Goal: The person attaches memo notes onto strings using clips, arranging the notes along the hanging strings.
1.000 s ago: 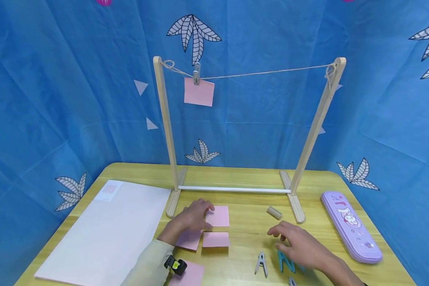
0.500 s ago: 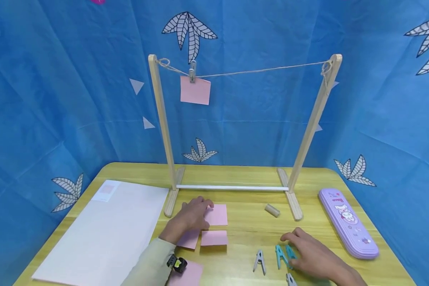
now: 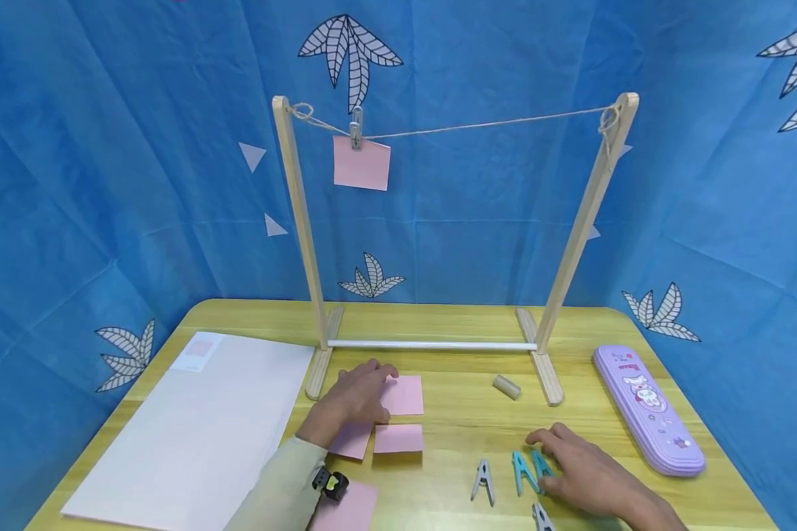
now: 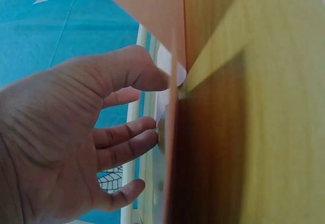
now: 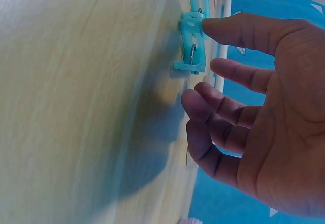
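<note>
In the head view, my left hand (image 3: 359, 394) is over several pink paper squares, covering part of a flat one (image 3: 404, 395). Its fingers are spread and loosely bent. The left wrist view shows the thumb tip at the edge of a pink paper square (image 4: 172, 132); contact is unclear. My right hand (image 3: 587, 472) hovers low beside two teal clothespins. In the right wrist view its thumb tip is against one teal clothespin (image 5: 193, 41), with the other fingers apart and relaxed. A grey clothespin (image 3: 482, 483) and a second grey clothespin (image 3: 542, 518) lie nearby.
A wooden frame (image 3: 299, 214) carries a string, where a metallic-looking clip (image 3: 356, 129) holds a pink paper (image 3: 361, 164). White sheets (image 3: 192, 435) lie left, a lilac case (image 3: 649, 413) right. A small tan cylinder (image 3: 507, 387) rests by the frame's right foot.
My right hand has moved a little to the right and down, so both teal clothespins show more. The left hand stays at the pink papers. The head view has shifted slightly.
</note>
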{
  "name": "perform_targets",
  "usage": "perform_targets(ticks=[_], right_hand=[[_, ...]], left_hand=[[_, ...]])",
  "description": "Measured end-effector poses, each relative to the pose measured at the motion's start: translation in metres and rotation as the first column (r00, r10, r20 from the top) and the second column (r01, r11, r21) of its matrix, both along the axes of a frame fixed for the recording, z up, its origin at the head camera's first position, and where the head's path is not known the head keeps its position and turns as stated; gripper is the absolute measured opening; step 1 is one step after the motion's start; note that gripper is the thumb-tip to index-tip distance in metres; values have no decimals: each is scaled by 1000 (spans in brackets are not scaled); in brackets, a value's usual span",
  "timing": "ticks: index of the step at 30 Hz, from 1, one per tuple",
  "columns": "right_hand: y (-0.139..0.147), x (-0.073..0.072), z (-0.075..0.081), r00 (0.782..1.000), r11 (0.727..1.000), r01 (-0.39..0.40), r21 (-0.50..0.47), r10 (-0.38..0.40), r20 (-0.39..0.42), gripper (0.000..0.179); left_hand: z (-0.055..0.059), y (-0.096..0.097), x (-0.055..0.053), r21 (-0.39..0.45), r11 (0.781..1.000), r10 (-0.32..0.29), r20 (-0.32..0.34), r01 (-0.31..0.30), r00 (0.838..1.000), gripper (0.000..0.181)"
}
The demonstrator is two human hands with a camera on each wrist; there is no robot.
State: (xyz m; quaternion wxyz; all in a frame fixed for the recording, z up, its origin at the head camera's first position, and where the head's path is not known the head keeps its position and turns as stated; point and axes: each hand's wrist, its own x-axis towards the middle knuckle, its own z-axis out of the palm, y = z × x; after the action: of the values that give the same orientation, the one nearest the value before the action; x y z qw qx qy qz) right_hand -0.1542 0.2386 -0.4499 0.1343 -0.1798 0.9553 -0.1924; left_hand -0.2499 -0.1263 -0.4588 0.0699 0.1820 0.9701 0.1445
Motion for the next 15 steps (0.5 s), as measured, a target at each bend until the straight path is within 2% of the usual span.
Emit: perform_targets(ticks=[4, 11, 15], right_hand=[[0, -1, 0, 1000, 1000, 3, -8, -3, 3, 47], [2, -2, 1, 1000, 1000, 3, -18, -3, 11, 46], [2, -3, 0, 1000, 1000, -1, -25, 1, 19, 45]], left_hand=[[-2, -3, -2, 9, 1000, 19, 16, -19, 1000, 70], [-1, -3, -4, 6, 993, 116, 47, -117, 992, 75], [-1, -3, -8, 4, 989, 149, 67, -150, 986, 72]])
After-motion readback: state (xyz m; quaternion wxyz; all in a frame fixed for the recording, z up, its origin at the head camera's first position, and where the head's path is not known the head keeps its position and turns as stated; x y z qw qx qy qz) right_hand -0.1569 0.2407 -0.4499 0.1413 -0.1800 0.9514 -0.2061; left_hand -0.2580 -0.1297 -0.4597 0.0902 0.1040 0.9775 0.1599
